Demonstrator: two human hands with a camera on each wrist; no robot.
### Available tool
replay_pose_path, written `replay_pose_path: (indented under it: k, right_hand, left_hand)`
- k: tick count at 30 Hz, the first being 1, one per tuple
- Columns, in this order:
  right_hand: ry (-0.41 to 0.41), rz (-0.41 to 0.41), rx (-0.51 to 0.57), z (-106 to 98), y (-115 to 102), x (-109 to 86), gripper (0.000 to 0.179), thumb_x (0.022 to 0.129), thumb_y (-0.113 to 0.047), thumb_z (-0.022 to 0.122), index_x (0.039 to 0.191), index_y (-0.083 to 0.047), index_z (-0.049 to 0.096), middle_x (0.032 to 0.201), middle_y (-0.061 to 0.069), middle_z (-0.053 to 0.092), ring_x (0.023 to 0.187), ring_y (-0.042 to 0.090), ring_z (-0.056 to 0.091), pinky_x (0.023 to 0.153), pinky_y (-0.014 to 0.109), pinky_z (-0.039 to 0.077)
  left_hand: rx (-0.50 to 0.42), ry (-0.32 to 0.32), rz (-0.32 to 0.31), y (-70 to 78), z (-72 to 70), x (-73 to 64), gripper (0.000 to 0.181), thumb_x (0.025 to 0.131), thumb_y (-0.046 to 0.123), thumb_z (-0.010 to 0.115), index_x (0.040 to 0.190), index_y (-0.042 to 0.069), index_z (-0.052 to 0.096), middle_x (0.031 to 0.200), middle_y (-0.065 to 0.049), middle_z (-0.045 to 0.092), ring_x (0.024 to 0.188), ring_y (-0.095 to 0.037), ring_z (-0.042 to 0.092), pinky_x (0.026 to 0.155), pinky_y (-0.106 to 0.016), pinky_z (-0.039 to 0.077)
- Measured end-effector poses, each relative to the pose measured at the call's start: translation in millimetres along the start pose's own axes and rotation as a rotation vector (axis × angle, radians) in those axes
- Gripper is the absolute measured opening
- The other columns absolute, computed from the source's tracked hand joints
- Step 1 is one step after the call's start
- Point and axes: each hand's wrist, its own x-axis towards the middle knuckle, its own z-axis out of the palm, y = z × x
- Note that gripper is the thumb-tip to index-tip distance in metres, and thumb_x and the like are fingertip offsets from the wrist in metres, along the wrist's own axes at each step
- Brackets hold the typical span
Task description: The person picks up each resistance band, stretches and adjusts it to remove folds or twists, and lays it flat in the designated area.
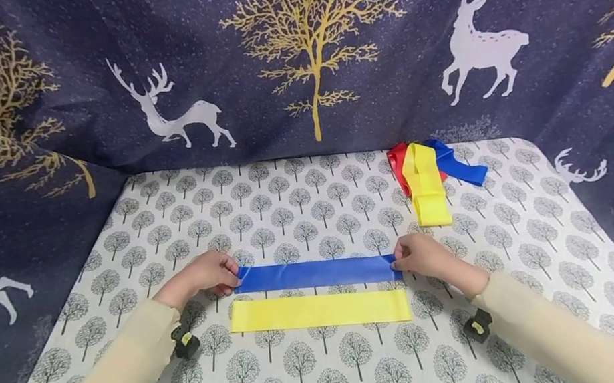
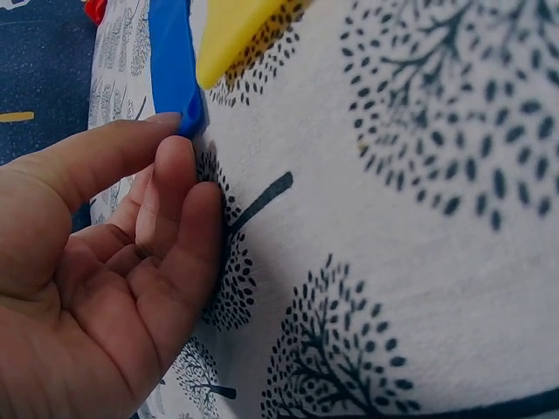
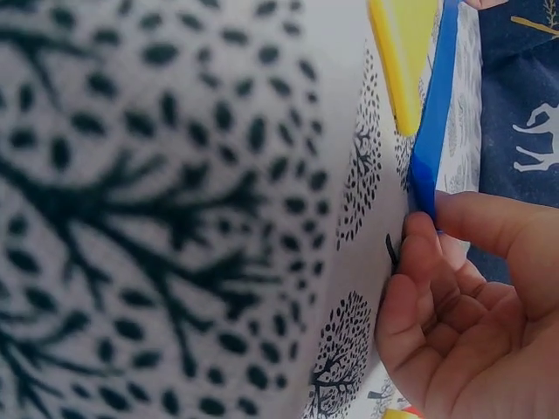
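A flat blue band (image 1: 317, 273) is stretched sideways between both hands, just beyond a yellow band (image 1: 318, 311) that lies flat on the cloth. My left hand (image 1: 212, 274) pinches the blue band's left end between thumb and finger, as the left wrist view shows close up. At the opposite end, my right hand (image 1: 420, 255) pinches the blue band in the same way. The right wrist view shows that thumb (image 3: 476, 218) against its tip. The two bands run nearly parallel, with a narrow strip of cloth between them.
Toward the back right lies a loose pile of red (image 1: 398, 166), yellow (image 1: 426, 185) and blue (image 1: 461, 167) bands. A white cloth (image 1: 314, 380) printed with trees covers the table. Behind it hangs a dark blue curtain (image 1: 266, 90) with deer and gold trees.
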Motion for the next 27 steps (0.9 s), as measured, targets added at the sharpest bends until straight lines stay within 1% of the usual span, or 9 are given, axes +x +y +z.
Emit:
replay_pose_path:
  k: [6, 10, 16, 21, 27]
  right_hand:
    - [-0.020, -0.016, 0.001, 1, -3, -6.2, 0.017, 0.086, -0.009, 0.076, 0.079, -0.006, 0.061, 0.071, 0.001, 0.060, 0.065, 0.013, 0.050, 0.062, 0.025, 0.044]
    - [-0.023, -0.028, -0.013, 2, -3, -9.4, 0.017, 0.086, -0.008, 0.076, 0.077, -0.007, 0.060, 0.071, 0.001, 0.060, 0.066, 0.014, 0.050, 0.064, 0.026, 0.043]
    - [-0.025, -0.022, -0.018, 3, -3, -10.9, 0.018, 0.085, -0.010, 0.076, 0.077, -0.008, 0.061, 0.070, -0.001, 0.059, 0.066, 0.014, 0.050, 0.065, 0.027, 0.041]
    - [-0.037, -0.023, -0.014, 2, -5, -11.9, 0.018, 0.085, -0.011, 0.077, 0.077, -0.008, 0.061, 0.071, 0.000, 0.060, 0.067, 0.014, 0.050, 0.065, 0.027, 0.041]
    - [-0.045, -0.008, -0.007, 1, -6, -11.5, 0.019, 0.086, -0.013, 0.077, 0.078, -0.008, 0.061, 0.069, -0.002, 0.058, 0.066, 0.014, 0.049, 0.065, 0.026, 0.040]
  left_hand:
    - [0.017, 0.007, -0.011, -3.1, 1.3, -3.3, 0.014, 0.089, 0.004, 0.072, 0.097, -0.001, 0.062, 0.072, -0.001, 0.065, 0.062, -0.008, 0.062, 0.062, -0.023, 0.058]
    - [0.020, 0.006, -0.013, -4.2, 2.6, -5.5, 0.014, 0.089, 0.005, 0.073, 0.096, 0.000, 0.063, 0.071, 0.000, 0.065, 0.061, -0.008, 0.062, 0.061, -0.023, 0.056]
    - [-0.003, -0.008, -0.003, -5.8, 3.8, -7.7, 0.014, 0.089, 0.003, 0.072, 0.097, -0.002, 0.062, 0.072, -0.001, 0.065, 0.062, -0.009, 0.062, 0.063, -0.024, 0.057]
    - [0.008, -0.012, -0.010, -6.9, 4.9, -9.3, 0.012, 0.089, 0.003, 0.072, 0.096, -0.001, 0.064, 0.071, -0.001, 0.065, 0.063, -0.010, 0.062, 0.064, -0.025, 0.058]
    - [0.009, -0.027, 0.004, -6.0, 4.0, -11.5, 0.012, 0.089, 0.003, 0.071, 0.096, -0.001, 0.062, 0.070, -0.001, 0.063, 0.062, -0.010, 0.061, 0.063, -0.025, 0.057]
